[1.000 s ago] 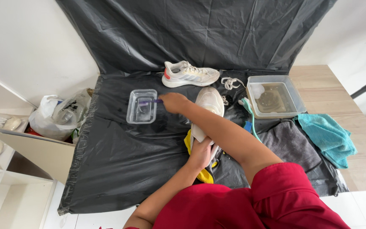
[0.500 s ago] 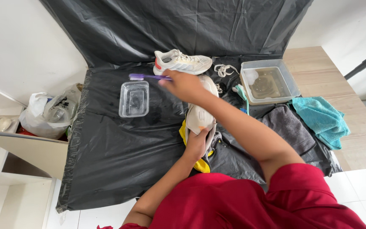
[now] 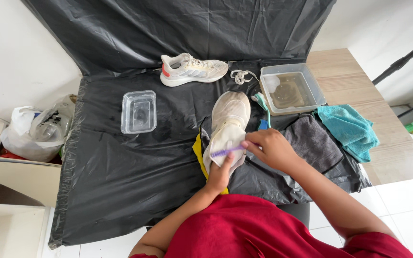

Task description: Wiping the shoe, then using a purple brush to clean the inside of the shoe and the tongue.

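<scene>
Left hand (image 3: 220, 173) is wrapped around the heel end of the white shoe (image 3: 229, 123), which lies toe-away on the black plastic sheet (image 3: 120, 177), holding it steady. Right hand (image 3: 268, 149) is pinched shut on a purple toothbrush (image 3: 225, 152), bristle end lying across the shoe. The left palm hides the heel, and the yellow thing (image 3: 198, 154) under the shoe is mostly covered, can't tell what it is.
</scene>
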